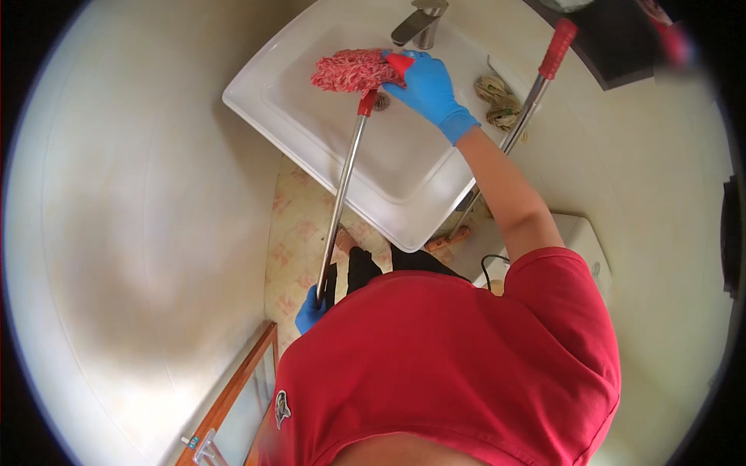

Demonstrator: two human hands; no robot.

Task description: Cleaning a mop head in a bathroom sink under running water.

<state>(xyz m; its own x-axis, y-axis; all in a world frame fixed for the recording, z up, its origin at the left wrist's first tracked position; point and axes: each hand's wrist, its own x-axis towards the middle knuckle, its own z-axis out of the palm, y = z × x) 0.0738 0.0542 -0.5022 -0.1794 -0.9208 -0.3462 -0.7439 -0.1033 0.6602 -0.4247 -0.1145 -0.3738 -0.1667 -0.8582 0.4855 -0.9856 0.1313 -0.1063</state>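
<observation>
My right hand [424, 87], in a blue glove, grips the right end of a red-and-white fringed mop head [352, 71] held over the white washbasin [256, 96]. A red socket joins that head to a metal mop handle [345, 180], which slants down toward my body. Low at my left side, my left hand [310, 310], gloved in blue as well, holds the handle's lower end; my red shirt hides part of it. The basin drain [382, 101] shows just below the mop head. Above it stands a chrome faucet [421, 26].
A second pole with a red grip [558, 49] leans at the basin's right side. Greyish string bundles [498, 102] lie on the basin's right ledge. A white appliance [574, 233] stands at right, a wood-framed door [239, 390] at lower left. Patterned floor [294, 233] shows below.
</observation>
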